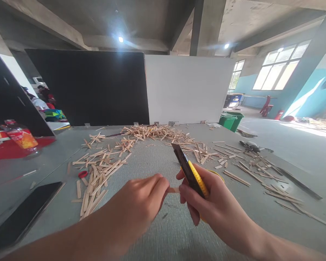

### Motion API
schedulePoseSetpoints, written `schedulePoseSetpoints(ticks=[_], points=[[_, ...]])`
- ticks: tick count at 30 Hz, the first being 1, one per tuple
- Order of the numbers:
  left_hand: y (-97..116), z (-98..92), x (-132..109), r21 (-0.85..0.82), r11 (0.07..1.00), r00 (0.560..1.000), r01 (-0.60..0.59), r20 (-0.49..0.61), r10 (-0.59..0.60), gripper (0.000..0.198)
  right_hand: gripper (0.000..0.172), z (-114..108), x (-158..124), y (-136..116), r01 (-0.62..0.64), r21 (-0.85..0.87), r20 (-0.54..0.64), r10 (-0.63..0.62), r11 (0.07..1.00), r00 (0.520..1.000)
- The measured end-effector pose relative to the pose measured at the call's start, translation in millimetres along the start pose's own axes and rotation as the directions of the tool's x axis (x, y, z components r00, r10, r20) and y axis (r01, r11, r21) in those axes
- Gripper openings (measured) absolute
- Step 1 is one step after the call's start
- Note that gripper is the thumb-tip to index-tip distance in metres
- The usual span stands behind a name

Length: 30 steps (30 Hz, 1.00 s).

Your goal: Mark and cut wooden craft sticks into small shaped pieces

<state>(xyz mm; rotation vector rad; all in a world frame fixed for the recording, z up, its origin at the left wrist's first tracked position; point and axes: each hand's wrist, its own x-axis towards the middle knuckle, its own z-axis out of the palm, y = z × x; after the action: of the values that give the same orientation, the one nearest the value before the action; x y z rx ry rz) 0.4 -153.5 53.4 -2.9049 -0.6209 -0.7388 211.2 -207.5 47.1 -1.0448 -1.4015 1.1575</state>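
Stick piece [174, 189] pinched between my two hands, just above the worktop [157, 159].
My left grip [141, 203] clenches one end; my right grip [203, 197] grasps the yellow utility knife [191, 173], blade tilted up, loose sticks [103, 170] beyond.

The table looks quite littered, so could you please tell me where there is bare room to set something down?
The table is bare between the hands and the far stick heap, and near the front edge below the left hand and right hand, which holds the utility knife. Crowded: the stick pile on the left, the scattered strips on the right, and the phone at the left corner.
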Motion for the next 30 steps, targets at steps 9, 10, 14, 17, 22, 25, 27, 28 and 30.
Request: schedulePoseSetpoints(ticks=[9,10,14,17,22,25,27,28,30], points=[[2,-0.7,-3,0.075,0.995,0.995,-0.07,0.083,0.064,0.027,0.011,-1,-2,5,-0.005,0.002,0.012,0.005,1.0,1.0],[2,0.1,-2,0.12,0.989,0.995,-0.09,0.055,0.084,0.028,0.011,-1,-1,6,-0.004,0.007,0.012,0.004,1.0,1.0],[4,3.7,2,0.199,0.977,0.996,-0.082,-0.024,0.088,0.029,0.011,0,1,7,0.002,0.022,0.005,-0.002,1.0,1.0],[3,5.4,1,0.133,0.99,0.998,-0.052,-0.017,0.055,0.029,0.012,-1,2,7,-0.003,0.043,0.014,0.002,0.999,1.0],[1,8.4,-3,0.006,0.999,0.998,0.04,0.047,-0.04,0.029,0.014,-3,4,5,-0.023,0.069,0.029,0.021,0.997,0.999],[-1,5.3,1,-0.052,0.994,0.994,0.093,0.061,-0.09,0.026,0.016,-3,5,4,-0.034,0.074,0.024,0.032,0.997,0.999],[-3,0.3,4,-0.114,0.981,0.986,0.155,0.079,-0.146,0.023,0.016,-3,5,3,-0.042,0.082,0.016,0.041,0.996,0.999],[-4,-2.4,6,-0.148,0.972,0.981,0.183,0.088,-0.171,0.022,0.017,-3,6,3,-0.045,0.087,0.014,0.044,0.995,0.999],[-5,-7.1,7,-0.208,0.954,0.975,0.217,0.087,-0.203,0.021,0.018,-3,6,3,-0.05,0.094,0.006,0.049,0.994,0.999]])
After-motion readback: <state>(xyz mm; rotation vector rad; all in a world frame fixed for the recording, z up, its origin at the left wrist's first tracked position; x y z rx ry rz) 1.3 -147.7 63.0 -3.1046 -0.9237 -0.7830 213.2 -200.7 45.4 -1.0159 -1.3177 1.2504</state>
